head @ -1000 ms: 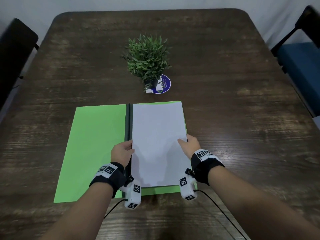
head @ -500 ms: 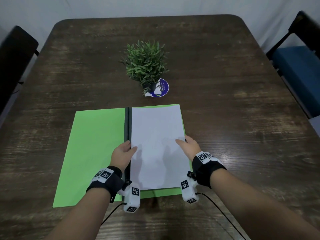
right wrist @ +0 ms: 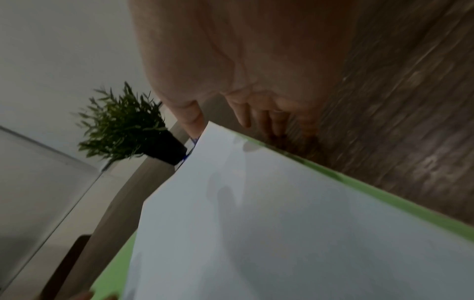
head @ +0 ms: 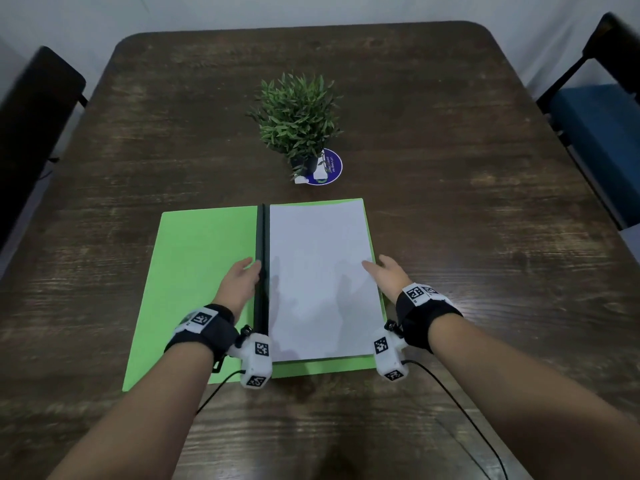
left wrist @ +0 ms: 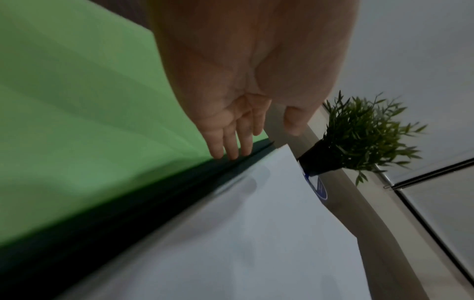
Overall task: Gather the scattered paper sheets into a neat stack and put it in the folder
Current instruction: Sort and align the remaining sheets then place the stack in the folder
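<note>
Potted plant [head: 298, 123] on blue coaster [head: 331, 168], wooden table [head: 450, 220]

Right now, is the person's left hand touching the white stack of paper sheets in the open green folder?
Apart. In the left wrist view the left hand has its fingertips at the folder's black spine, a dark strip away from the white stack of paper sheets.

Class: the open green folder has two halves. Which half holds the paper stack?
The right half, beside the right hand: the white paper stack covers it. The left half shows bare green.
</note>
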`<control>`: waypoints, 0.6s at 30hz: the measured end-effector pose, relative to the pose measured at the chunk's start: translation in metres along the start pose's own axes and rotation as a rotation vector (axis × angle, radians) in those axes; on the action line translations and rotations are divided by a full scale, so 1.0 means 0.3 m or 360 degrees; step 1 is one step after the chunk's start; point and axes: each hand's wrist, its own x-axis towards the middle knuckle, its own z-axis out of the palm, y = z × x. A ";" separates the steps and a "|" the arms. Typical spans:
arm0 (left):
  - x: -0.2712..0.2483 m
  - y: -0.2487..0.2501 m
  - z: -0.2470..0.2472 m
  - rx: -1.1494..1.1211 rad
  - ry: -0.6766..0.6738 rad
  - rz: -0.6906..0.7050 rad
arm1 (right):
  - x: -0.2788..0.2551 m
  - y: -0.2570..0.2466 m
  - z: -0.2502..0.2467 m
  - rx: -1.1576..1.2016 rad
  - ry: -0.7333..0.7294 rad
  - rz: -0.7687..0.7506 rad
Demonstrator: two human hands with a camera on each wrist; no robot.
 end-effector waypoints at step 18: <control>-0.061 -0.237 -0.453 0.1100 0.0882 -0.0683 | -0.053 0.114 -0.041 -0.0589 -0.0062 0.0160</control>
